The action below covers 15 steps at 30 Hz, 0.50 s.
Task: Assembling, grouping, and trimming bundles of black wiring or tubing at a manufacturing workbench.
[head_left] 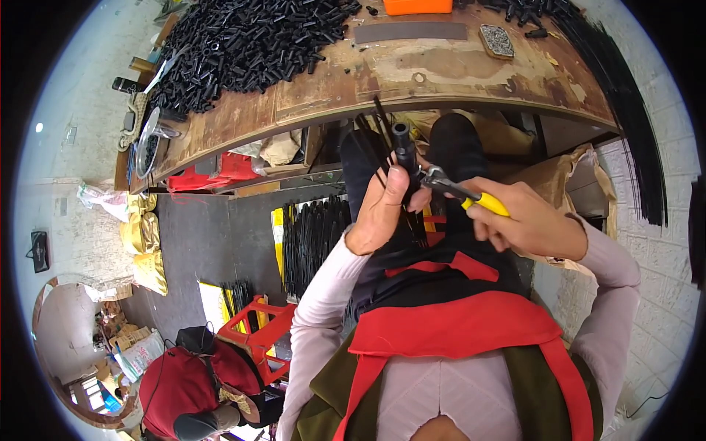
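Observation:
In front of my lap, my left hand (377,213) is wrapped round a black tubular part (403,143) with a round open end pointing up. Several thin black rods (373,140) stick out past the same hand, and it hides where they meet the tube. My right hand (526,220) grips pliers (441,181) with yellow and black handles. Their metal jaws reach the side of the tube near my left fingers; I cannot make out what lies between the jaws.
A worn wooden bench (441,62) stands ahead, bearing a heap of small black tubes (250,51), a grey strip (410,31) and a tin of tiny metal pieces (497,42). Black rod bundles (316,242) lie left. A person (184,382) sits behind a red stool (254,323).

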{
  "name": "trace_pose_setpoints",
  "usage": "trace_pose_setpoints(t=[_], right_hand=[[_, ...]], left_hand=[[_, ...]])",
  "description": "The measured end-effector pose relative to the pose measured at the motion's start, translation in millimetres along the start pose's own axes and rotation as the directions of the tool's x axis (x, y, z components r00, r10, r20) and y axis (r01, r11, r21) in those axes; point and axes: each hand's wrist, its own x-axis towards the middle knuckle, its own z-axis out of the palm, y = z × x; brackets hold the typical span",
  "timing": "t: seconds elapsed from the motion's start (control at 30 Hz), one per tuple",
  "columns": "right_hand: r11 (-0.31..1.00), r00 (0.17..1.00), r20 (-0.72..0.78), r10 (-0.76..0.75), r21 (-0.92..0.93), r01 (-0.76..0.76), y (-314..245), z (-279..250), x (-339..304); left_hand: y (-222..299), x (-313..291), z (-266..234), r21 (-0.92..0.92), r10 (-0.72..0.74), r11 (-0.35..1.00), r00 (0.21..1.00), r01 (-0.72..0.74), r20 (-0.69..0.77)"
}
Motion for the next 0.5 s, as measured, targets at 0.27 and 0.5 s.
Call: trace_pose_setpoints(t=[0.27, 0.5], right_hand=[[0.987, 0.963, 0.255, 0.084, 0.11, -0.115, -17.8, -26.2, -4.3], [0.996, 0.973, 0.211, 0.093, -0.022, -0.091, -18.9, -19.8, 3.0]], left_hand=[[0.4, -6.0, 4.7, -0.008, -0.012, 1.0, 0.999, 0.012, 0.044], [-3.7, -6.6, 0.9, -0.04, 0.039, 0.998, 0.999, -0.038, 0.008]])
